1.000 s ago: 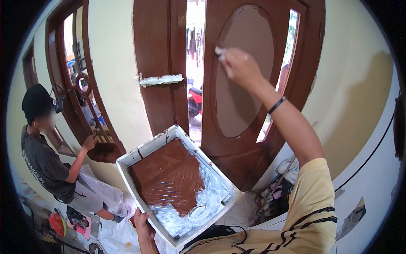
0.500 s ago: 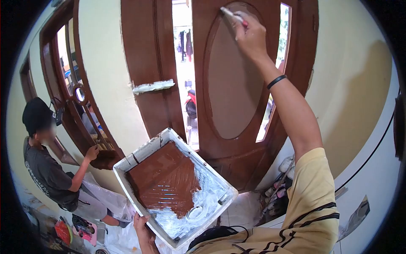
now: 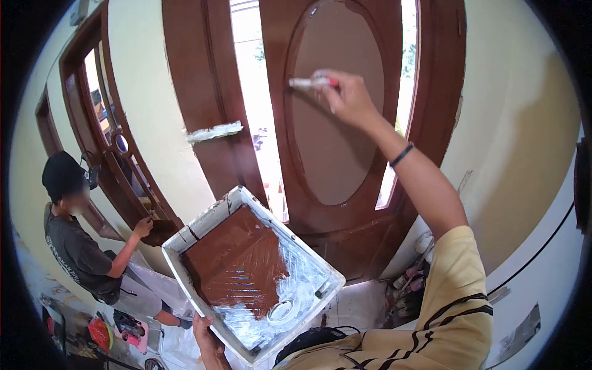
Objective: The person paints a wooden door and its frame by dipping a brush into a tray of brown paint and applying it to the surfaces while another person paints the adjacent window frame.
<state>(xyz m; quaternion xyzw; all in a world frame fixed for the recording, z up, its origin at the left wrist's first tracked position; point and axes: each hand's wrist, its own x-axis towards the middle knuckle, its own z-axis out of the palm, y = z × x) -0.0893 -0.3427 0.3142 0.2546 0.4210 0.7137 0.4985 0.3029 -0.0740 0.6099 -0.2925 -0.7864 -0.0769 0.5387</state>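
Pinching the brush (image 3: 305, 82) near its red handle, my right grip (image 3: 348, 97) lines the pale tip up with the left edge of the oval door panel (image 3: 339, 151); from my distant seat I cannot tell whether it touches. That light hold presumably gives finer control. My left grip (image 3: 207, 336) is closed on the lower-left edge of the white tray (image 3: 315, 255), likely so the brown paint (image 3: 228, 259), spread along its upper-left edge, sits within reach.

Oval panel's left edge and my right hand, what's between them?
The brush, in the head view: your right hand holds it, its tip appearing at the edge.
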